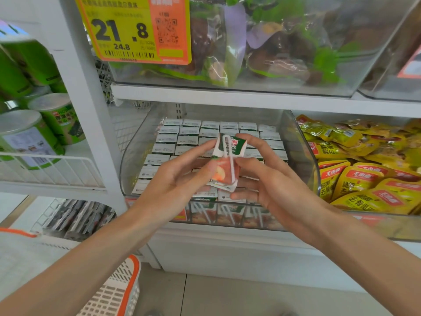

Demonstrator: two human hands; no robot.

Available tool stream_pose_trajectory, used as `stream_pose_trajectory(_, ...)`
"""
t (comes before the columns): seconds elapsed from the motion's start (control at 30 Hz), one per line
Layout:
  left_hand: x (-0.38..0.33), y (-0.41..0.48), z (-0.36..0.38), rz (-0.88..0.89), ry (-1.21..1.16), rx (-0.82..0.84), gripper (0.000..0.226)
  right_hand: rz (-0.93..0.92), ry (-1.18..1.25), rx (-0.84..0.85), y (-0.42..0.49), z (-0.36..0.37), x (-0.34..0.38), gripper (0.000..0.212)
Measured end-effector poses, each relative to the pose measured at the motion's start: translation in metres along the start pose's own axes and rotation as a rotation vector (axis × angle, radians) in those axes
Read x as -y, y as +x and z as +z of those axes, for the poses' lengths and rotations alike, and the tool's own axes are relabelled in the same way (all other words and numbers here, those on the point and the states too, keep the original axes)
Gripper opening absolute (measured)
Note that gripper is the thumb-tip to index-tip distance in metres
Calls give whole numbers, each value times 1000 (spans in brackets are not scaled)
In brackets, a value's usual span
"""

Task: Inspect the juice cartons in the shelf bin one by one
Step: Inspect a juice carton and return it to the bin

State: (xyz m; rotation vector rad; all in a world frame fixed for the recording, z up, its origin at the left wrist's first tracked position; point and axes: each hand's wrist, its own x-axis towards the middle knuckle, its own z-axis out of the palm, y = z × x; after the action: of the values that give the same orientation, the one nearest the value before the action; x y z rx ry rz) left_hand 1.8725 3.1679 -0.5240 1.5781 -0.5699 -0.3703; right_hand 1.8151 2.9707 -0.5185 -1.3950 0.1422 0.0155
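A small juice carton [228, 164] with its straw facing out is held upright just above the packed cartons [169, 139] in the clear shelf bin [301, 144], the left hand [180, 176] pinching its left edge and the right hand [275, 185] curling its fingers [256, 144] round the right side.

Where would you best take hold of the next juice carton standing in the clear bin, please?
Probably from above, pinching the top across opposite edges: the binned cartons stand upright in tight rows, with only their tops exposed, and the clear bin walls off the sides.
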Motion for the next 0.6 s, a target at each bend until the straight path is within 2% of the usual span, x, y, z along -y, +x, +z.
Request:
stream_pose_trajectory(0.13, 1, 2, -3, 31, 66, -81, 62, -96, -87, -31, -1, 0, -3, 57)
stream_pose_trajectory(0.3, 4, 4, -7, 75, 191, -150, 58, -234, -187, -35, 0, -1, 0, 41)
stream_pose_trajectory(0.47, 8, 6, -10, 131, 198, -208, 49, -481, -407, -20, 0, 0, -2, 40)
stream_pose_trajectory(0.6, 12, 6, -11, 147, 239, -202, 50, -543, -619, -28, 0, 1, -6, 45)
